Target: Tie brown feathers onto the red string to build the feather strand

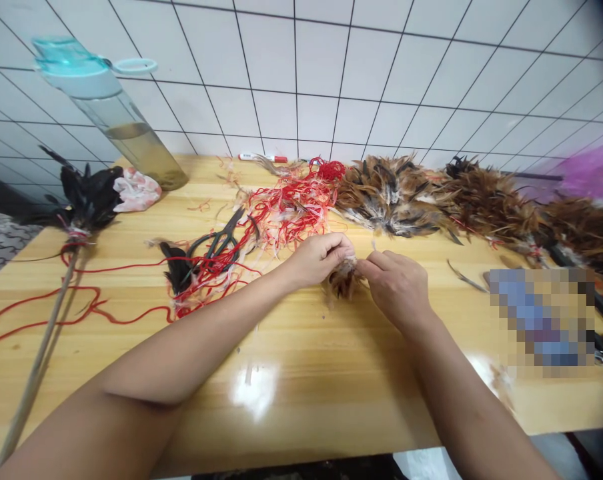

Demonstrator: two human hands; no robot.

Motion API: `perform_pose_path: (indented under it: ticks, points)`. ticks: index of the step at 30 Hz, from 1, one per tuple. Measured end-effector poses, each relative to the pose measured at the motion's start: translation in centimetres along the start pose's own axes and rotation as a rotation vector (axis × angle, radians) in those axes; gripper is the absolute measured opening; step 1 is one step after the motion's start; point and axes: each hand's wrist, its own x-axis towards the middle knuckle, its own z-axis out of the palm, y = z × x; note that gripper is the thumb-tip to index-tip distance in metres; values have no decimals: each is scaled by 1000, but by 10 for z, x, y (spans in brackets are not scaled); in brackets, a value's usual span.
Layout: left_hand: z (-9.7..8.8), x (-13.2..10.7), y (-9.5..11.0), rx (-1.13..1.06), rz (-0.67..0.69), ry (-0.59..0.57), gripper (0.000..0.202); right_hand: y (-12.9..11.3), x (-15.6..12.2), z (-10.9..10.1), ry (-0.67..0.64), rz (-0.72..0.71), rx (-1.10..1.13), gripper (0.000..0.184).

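Between my two hands, above the middle of the table, is a small bunch of brown feathers (342, 280) with pale, fluffy ends on top. My left hand (322, 259) pinches those pale ends between thumb and fingers. Close beside it, my right hand (399, 283) is closed with its fingertips at the right side of the bunch; whatever fine piece they grip is too small to make out. Just beyond my hands lies a tangle of red string (296, 207) mixed with pale scraps. Dark-handled scissors (220, 243) rest left of my left hand, partly under red strands.
A stick (41, 353) with black feathers (89, 193) tied on leans at left, trailing red string. Behind it a water bottle (131, 133) stands by crumpled tissue (137, 190). Brown feather bundles (396, 193) line the back right, near a red-capped marker (261, 158). Black feathers (178, 270) lie near the scissors.
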Motion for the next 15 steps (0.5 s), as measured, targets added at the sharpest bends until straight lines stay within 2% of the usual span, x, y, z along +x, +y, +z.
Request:
perform_pose_path:
  ticks: [5, 9, 15]
  points:
    - [-1, 0, 3, 69, 1, 75, 23, -2, 2, -2, -51, 40, 12, 24]
    - [-2, 0, 2, 69, -47, 88, 23, -5, 3, -2, -108, 60, 45, 23]
    - [0, 3, -5, 83, -122, 97, 23, -11, 6, -1, -296, 49, 148, 21]
